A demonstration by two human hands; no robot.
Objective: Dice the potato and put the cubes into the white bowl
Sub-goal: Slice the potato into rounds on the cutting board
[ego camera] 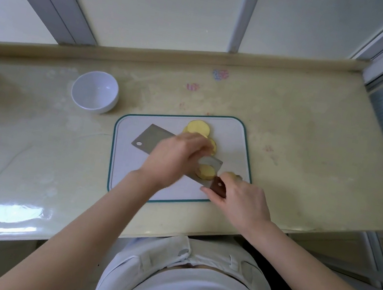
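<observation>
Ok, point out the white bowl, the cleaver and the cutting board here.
white bowl (88,88), head view, on its inner wall.
cleaver (154,136), head view, on the bare blade near its hanging hole.
cutting board (126,166), head view, on its bare near-left area.

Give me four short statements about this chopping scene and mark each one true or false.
1. The white bowl holds potato cubes. False: nothing lies in it.
2. The right hand grips the handle of the cleaver. True.
3. The white bowl stands on the cutting board. False: it stands on the counter, left of the board and apart from it.
4. Round potato slices lie on the cutting board. True.
</observation>
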